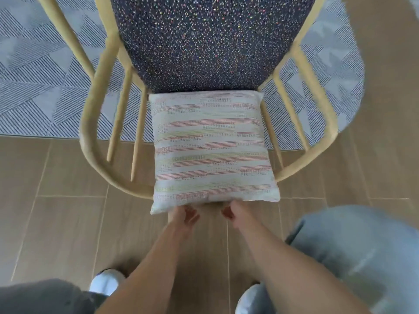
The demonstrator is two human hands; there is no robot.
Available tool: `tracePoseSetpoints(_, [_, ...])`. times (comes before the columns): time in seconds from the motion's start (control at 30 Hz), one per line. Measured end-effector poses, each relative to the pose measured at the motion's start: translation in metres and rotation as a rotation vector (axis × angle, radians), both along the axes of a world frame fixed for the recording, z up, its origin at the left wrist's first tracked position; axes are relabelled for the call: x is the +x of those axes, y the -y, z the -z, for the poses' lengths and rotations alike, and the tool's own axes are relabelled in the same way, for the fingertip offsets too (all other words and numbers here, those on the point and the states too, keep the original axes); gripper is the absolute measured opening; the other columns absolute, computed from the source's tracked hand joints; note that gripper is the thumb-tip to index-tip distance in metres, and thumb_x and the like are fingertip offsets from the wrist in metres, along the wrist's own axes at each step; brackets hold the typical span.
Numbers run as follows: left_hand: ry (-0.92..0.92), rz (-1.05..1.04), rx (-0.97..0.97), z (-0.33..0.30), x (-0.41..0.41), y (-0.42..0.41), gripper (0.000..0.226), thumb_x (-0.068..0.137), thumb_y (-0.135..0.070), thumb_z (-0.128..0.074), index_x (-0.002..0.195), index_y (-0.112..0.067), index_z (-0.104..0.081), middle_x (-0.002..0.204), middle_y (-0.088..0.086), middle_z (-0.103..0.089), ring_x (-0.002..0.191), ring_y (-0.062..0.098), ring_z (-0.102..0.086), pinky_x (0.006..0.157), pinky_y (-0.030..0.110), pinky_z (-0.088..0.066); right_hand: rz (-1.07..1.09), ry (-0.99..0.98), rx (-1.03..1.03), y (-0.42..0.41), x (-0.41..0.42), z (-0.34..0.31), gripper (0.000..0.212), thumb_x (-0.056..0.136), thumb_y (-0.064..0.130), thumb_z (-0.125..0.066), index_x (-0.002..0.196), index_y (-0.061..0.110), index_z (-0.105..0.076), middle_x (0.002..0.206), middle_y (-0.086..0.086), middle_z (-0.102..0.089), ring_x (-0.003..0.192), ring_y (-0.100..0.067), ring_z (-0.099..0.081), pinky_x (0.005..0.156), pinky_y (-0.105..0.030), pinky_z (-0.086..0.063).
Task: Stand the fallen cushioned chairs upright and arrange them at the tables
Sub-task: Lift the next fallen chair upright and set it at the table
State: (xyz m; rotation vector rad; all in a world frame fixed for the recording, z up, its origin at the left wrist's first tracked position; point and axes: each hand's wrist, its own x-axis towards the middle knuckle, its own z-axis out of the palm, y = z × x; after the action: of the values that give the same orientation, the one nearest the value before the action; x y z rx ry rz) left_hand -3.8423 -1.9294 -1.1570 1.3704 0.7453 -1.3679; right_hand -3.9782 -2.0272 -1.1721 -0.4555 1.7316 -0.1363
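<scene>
A pale wooden chair point(95, 123) with a curved back rail and thin spindles fills the view from above. Its seat cushion point(210, 41) is dark with coloured specks. Against the chair back leans a white pillow point(213, 150) with red and yellow stripes. My left hand point(183, 217) and my right hand point(232, 213) sit close together at the pillow's near edge, fingers curled where the back rail passes under the pillow. The pillow hides the rail there, along with my fingertips. The chair frame looks blurred.
A grey patterned rug point(45, 87) lies under the far part of the chair, on a brown tiled floor point(56, 223). Another pale wooden leg point(68, 39) slants at the upper left. My knee point(362, 245) in light jeans is at the right, my shoes point(106, 282) below.
</scene>
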Motion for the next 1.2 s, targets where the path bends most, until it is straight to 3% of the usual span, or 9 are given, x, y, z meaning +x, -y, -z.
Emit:
tracePoseSetpoints(0.13, [0.062, -0.099, -0.05, 0.019, -0.001, 0.001, 0.036, 0.085, 0.023, -0.04, 0.085, -0.01, -0.054, 0.078, 0.011, -0.054, 0.069, 0.022, -0.051, 0.075, 0.041, -0.056, 0.154, 0.077, -0.047, 0.005, -0.007, 0.012, 0.011, 0.098, 0.001, -0.053, 0.099, 0.005, -0.063, 0.099, -0.015, -0.066, 0.09, -0.028, -0.065, 0.084, -0.04, -0.06])
tracePoseSetpoints(0.3, [0.11, -0.125, -0.11, 0.025, -0.007, -0.007, 0.038, 0.082, 0.024, -0.035, 0.075, -0.012, -0.046, 0.06, 0.004, -0.04, 0.047, 0.014, -0.035, 0.071, 0.034, -0.054, 0.28, 0.205, -0.034, 0.003, -0.01, 0.017, 0.019, 0.094, -0.008, -0.056, 0.09, 0.008, -0.064, 0.084, -0.011, -0.066, 0.077, -0.022, -0.062, 0.101, -0.045, -0.053])
tracePoseSetpoints(0.53, [0.114, -0.184, -0.131, 0.023, -0.008, -0.004, 0.036, 0.081, 0.026, -0.036, 0.089, -0.006, -0.051, 0.074, 0.008, -0.05, 0.057, 0.021, -0.039, 0.101, 0.043, -0.046, 0.399, 0.366, -0.004, 0.004, -0.008, 0.014, 0.023, 0.092, -0.013, -0.053, 0.094, 0.009, -0.063, 0.085, -0.011, -0.061, 0.077, -0.022, -0.057, 0.084, -0.04, -0.054])
tracePoseSetpoints(0.63, [0.123, -0.171, -0.158, 0.02, -0.005, -0.006, 0.039, 0.08, 0.027, -0.038, 0.089, -0.007, -0.055, 0.083, 0.009, -0.056, 0.062, 0.021, -0.047, 0.099, 0.04, -0.046, 0.411, 0.406, 0.019, 0.006, -0.013, 0.009, 0.024, 0.09, -0.014, -0.054, 0.097, 0.007, -0.063, 0.091, -0.013, -0.059, 0.081, -0.022, -0.055, 0.079, -0.041, -0.053])
tracePoseSetpoints(0.77, [0.186, -0.145, -0.136, 0.012, -0.001, -0.011, 0.044, 0.082, 0.025, -0.045, 0.107, -0.008, -0.058, 0.103, 0.01, -0.062, 0.098, 0.022, -0.059, 0.101, 0.04, -0.05, 0.426, 0.452, 0.02, 0.004, -0.011, -0.001, 0.032, 0.086, -0.016, -0.055, 0.108, 0.007, -0.061, 0.108, -0.016, -0.06, 0.098, -0.028, -0.057, 0.078, -0.049, -0.054])
tracePoseSetpoints(0.87, [0.185, -0.16, -0.064, -0.013, 0.0, -0.016, 0.037, 0.083, 0.024, -0.05, 0.09, -0.01, -0.059, 0.089, 0.007, -0.061, 0.083, 0.017, -0.059, 0.08, 0.031, -0.054, 0.421, 0.488, 0.016, -0.005, -0.009, -0.023, 0.035, 0.088, -0.014, -0.052, 0.114, 0.009, -0.058, 0.11, -0.016, -0.059, 0.11, -0.031, -0.056, 0.087, -0.054, -0.052])
tracePoseSetpoints(0.97, [0.156, -0.214, 0.013, -0.056, 0.002, -0.02, 0.033, 0.086, 0.024, -0.049, 0.092, -0.008, -0.058, 0.083, 0.008, -0.059, 0.075, 0.018, -0.057, 0.079, 0.033, -0.052, 0.406, 0.408, 0.049, -0.017, -0.002, -0.063, 0.026, 0.09, -0.012, -0.051, 0.098, 0.011, -0.061, 0.095, -0.011, -0.058, 0.092, -0.023, -0.057, 0.093, -0.05, -0.05])
tracePoseSetpoints(1.1, [0.127, -0.284, 0.056, -0.137, 0.0, -0.023, 0.033, 0.096, 0.012, -0.047, 0.121, -0.009, -0.052, 0.108, 0.015, -0.063, 0.083, 0.023, -0.063, 0.095, 0.042, -0.053, 0.395, 0.263, 0.063, -0.029, 0.004, -0.141, 0.019, 0.092, -0.007, -0.055, 0.093, 0.012, -0.059, 0.087, -0.008, -0.058, 0.079, -0.02, -0.056, 0.066, -0.037, -0.051])
tracePoseSetpoints(1.2, [0.086, -0.253, 0.083, -0.203, -0.001, -0.022, 0.021, 0.096, 0.006, -0.053, 0.112, -0.008, -0.056, 0.106, 0.013, -0.065, 0.088, 0.025, -0.063, 0.091, 0.043, -0.056, 0.353, 0.158, 0.058, -0.03, 0.005, -0.205, 0.011, 0.095, 0.001, -0.057, 0.097, 0.012, -0.059, 0.084, -0.008, -0.06, 0.069, -0.018, -0.055, 0.053, -0.028, -0.051])
